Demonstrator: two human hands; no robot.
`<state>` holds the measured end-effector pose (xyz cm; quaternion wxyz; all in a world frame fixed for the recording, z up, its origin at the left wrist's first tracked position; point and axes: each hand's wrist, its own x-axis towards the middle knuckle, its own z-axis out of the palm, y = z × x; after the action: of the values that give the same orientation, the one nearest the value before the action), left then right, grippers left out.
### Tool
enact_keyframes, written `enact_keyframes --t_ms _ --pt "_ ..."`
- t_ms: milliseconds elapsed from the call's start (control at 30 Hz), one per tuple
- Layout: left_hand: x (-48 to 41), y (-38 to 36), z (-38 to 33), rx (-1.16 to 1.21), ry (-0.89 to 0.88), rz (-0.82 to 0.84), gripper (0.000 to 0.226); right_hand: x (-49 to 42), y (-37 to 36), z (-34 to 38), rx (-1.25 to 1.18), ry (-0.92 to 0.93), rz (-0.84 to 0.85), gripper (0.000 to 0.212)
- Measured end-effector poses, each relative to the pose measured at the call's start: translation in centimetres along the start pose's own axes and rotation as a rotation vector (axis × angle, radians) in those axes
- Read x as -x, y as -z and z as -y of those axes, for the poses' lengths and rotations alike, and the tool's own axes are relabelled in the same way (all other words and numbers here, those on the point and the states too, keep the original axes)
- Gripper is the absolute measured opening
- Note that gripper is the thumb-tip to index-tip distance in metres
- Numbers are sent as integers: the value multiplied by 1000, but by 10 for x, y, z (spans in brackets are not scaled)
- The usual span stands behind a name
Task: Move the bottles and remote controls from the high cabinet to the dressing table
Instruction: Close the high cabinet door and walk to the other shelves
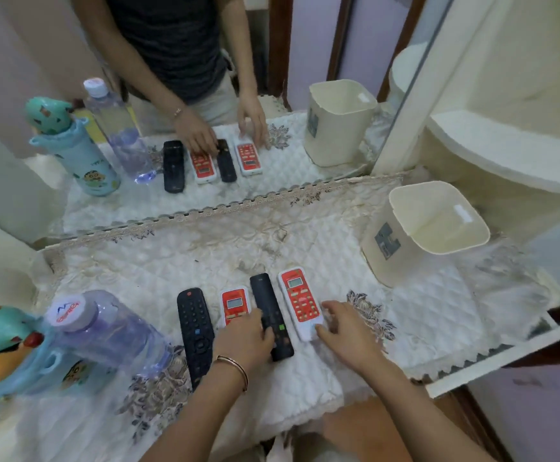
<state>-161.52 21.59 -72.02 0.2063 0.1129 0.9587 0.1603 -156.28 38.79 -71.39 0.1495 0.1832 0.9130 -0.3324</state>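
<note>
Four remotes lie side by side on the dressing table's white quilted cloth (178, 261): a large black remote (194, 331), a small red-and-white remote (234, 303), a slim black remote (269, 308) and a longer red-and-white remote (299, 300). My left hand (243, 340) rests flat on the near end of the small red remote, thumb against the slim black one. My right hand (347, 331) touches the near end of the longer red remote with spread fingertips. A clear plastic bottle (105, 331) and a blue cartoon bottle (5, 355) stand at the left.
A cream plastic bin (402, 261) stands at the back right of the table. A mirror (205, 95) behind the table reflects everything. A cream curved shelf unit (512, 155) rises on the right. The table's front edge (492, 365) runs at lower right.
</note>
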Motion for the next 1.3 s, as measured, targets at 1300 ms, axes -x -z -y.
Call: enact_keyframes --t_ms 1300 --pt "312 -298 -195 -598 -842 977 25 621 -281 -212 -1590 -1576 -1034 34"
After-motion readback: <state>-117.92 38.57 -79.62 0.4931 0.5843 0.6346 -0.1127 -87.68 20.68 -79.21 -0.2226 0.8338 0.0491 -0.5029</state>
